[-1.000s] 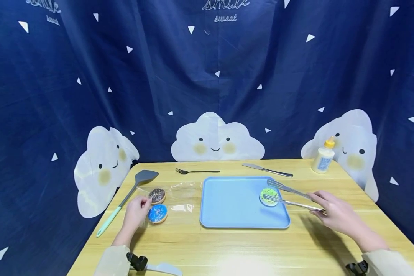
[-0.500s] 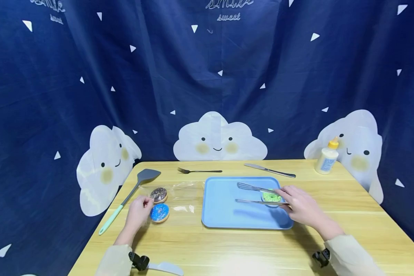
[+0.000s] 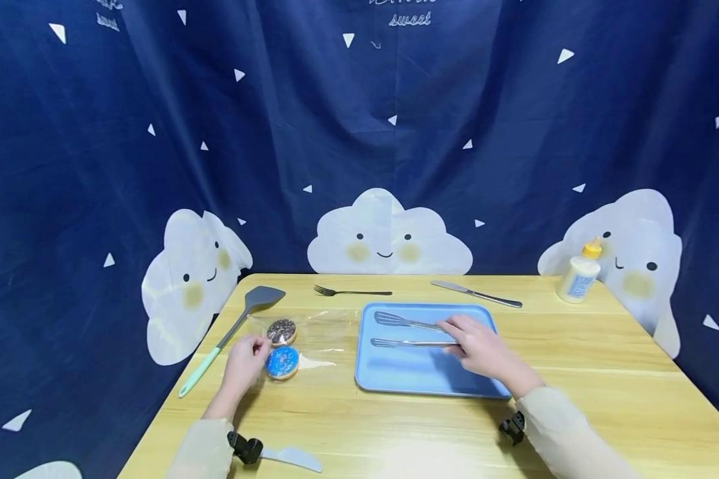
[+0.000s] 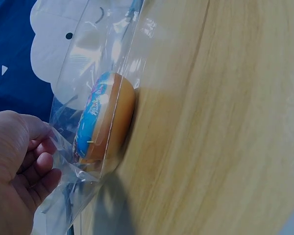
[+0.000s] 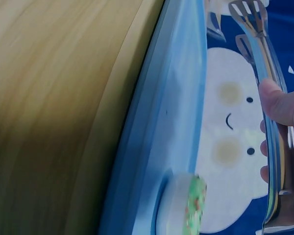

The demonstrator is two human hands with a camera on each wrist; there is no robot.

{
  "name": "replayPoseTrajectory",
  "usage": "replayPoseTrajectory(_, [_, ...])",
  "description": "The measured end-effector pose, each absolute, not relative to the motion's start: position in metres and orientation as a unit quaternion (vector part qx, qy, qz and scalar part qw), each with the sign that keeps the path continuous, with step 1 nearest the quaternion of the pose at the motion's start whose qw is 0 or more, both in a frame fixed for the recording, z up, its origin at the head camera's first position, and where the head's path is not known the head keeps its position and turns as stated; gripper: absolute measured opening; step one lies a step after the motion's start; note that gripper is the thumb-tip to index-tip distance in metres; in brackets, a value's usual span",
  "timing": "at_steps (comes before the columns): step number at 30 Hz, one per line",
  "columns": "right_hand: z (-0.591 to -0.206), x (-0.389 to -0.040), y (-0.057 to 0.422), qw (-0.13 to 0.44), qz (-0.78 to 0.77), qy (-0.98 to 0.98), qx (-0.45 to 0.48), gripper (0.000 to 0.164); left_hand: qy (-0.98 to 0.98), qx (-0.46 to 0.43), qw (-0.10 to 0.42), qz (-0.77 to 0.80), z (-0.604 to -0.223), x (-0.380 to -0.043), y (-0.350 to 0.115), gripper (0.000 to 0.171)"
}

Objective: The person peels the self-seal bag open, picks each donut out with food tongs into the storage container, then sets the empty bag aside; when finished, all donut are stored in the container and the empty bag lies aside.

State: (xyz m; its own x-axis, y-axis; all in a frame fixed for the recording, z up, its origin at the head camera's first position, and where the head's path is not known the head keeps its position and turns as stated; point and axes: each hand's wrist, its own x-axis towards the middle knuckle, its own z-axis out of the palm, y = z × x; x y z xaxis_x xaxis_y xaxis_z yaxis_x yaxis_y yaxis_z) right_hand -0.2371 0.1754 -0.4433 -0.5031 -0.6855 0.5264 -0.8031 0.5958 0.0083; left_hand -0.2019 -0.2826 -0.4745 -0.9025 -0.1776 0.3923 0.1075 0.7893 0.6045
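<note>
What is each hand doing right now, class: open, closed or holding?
Left hand: closed, pinching the clear plastic bag.
Right hand: closed, holding the silver metal tongs.

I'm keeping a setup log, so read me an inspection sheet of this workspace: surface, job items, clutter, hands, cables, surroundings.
Surface: pale wooden table, glare near the front.
Job items: chocolate-iced donut and blue-iced donut in a clear plastic bag; green-topped donut on the blue tray; metal tongs above the tray.
Clutter: grey turner, fork, table knife, yellow-capped squeeze bottle, partly hidden pale utensil.
Hands: left hand pinches the bag; right hand grips the tongs.
Cables: nothing seen.
Surroundings: navy cloud-print curtain.
</note>
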Motion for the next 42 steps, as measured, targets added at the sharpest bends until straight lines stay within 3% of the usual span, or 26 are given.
replayPoseTrajectory(6, [-0.448,-0.241,0.153,0.239,0.118,-0.859,0.437,0.043,-0.917,0.018,0.236,-0.321,-0.476,-0.198,-0.287,0.011])
replayPoseTrajectory(15, [-0.451,-0.244,0.122,0.179,0.119,-0.882,0.42,0.037,-0.913,0.022,0.247,-0.325,-0.477,-0.197,-0.289,0.012])
replayPoseTrajectory(42, [-0.444,-0.249,0.045,0.094,0.089,-0.892,0.433,0.048,-0.884,0.05,0.222,-0.408,-0.48,-0.196,-0.296,0.014])
